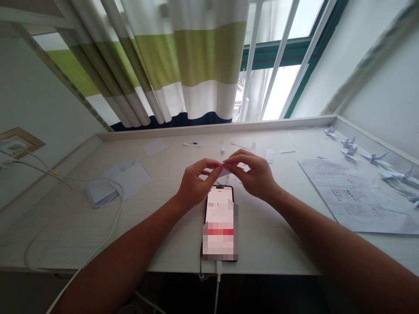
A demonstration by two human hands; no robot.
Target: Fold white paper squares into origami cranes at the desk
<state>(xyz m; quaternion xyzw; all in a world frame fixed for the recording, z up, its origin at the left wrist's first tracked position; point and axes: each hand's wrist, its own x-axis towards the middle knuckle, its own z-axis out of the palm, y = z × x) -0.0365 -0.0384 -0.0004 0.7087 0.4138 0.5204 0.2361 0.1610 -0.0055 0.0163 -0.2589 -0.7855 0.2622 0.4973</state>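
Observation:
My left hand (196, 181) and my right hand (257, 174) meet over the middle of the desk, thumbs and fingertips pinched together. Between them is a small piece of white paper (224, 172), mostly covered by the fingers, so its folds cannot be made out. Just below the hands lies a phone (220, 218), its lit screen showing a timer and partly blurred out. A white charging cable (218, 279) runs from its lower end over the desk's front edge.
Folded paper cranes (373, 158) line the right side beside a printed sheet (356, 196). White paper sheets (132, 179) are stacked at left, near a long white cable (121, 196). Paper scraps (269, 155) lie behind the hands. A raised ledge (170, 133) borders the back.

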